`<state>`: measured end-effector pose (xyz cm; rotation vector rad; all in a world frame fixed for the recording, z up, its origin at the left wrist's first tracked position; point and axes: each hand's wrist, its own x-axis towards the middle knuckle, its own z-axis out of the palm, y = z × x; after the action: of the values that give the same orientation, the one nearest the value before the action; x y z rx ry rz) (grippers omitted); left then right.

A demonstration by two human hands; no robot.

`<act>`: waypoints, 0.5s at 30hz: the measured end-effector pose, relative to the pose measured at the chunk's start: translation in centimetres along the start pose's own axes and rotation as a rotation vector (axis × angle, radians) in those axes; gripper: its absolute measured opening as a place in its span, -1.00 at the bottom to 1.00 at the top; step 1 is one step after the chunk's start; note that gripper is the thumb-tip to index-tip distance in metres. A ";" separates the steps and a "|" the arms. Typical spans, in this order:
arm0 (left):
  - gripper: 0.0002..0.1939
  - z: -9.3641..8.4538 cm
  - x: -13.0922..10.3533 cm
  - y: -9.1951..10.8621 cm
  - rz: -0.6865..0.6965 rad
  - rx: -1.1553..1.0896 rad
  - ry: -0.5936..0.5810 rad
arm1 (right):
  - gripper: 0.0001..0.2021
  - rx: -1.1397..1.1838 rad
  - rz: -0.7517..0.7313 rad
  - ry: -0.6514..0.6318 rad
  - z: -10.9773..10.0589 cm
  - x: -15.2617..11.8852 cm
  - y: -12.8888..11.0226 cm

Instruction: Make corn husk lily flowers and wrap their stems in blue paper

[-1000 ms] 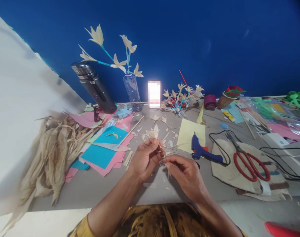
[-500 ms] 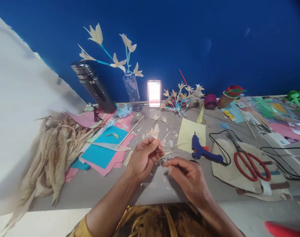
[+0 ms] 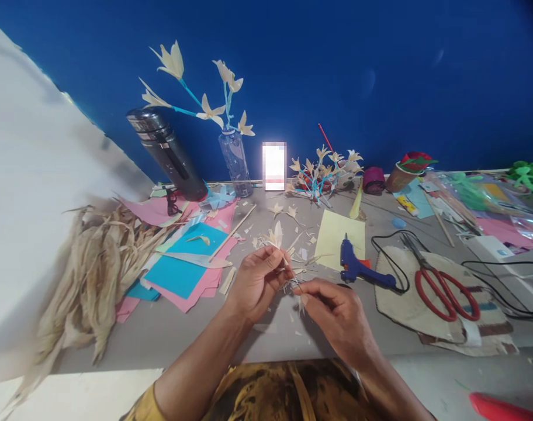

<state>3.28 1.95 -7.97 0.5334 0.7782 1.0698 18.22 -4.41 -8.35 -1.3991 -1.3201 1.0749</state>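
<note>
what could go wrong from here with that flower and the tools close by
The pale flower is held in the left hand; squeezed too hard, its thin petals could crease or tear.

The right hand is near the glue gun; if it is hot, which I can't tell, brushing it might burn.

The cord loops beside the scissors, so a tug might snag them.

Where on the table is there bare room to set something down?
The table's front strip, bordered by dried husks, pink paper and left forearm; a narrower patch between right hand and cloth pad. Crowded: scraps beyond the left hand; glue gun and scissors rightward.
</note>
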 end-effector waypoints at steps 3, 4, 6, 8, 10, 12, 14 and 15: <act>-0.73 -0.1 0.0 0.2 0.006 0.005 -0.004 | -0.79 -0.017 -0.011 -0.017 -0.1 -0.2 0.0; -0.73 -0.1 0.0 0.2 0.011 0.006 -0.005 | -0.79 -0.025 -0.012 -0.028 -0.1 -0.2 0.0; -0.72 -0.1 0.0 0.2 0.026 0.011 -0.005 | -0.79 -0.038 -0.008 -0.042 -0.2 -0.3 0.0; -0.71 0.0 -0.1 0.3 0.034 0.023 -0.009 | -0.79 -0.042 -0.002 -0.041 -0.3 -0.4 -0.1; -0.70 0.1 -0.2 0.3 0.039 0.031 -0.015 | -0.79 -0.039 0.003 -0.036 -0.3 -0.5 -0.2; -0.70 0.2 -0.3 0.4 0.043 0.039 -0.022 | -0.79 -0.034 0.003 -0.036 -0.4 -0.5 -0.4; -0.70 0.2 -0.3 0.4 0.038 0.053 -0.032 | -0.78 -0.029 -0.004 -0.032 -0.5 -0.5 -0.5; -0.70 0.2 -0.3 0.4 0.031 0.059 -0.036 | -0.77 -0.029 -0.009 -0.032 -0.6 -0.5 -0.6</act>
<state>3.13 1.85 -7.46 0.6154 0.7735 1.0655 18.63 -4.88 -7.66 -1.4007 -1.3683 1.0799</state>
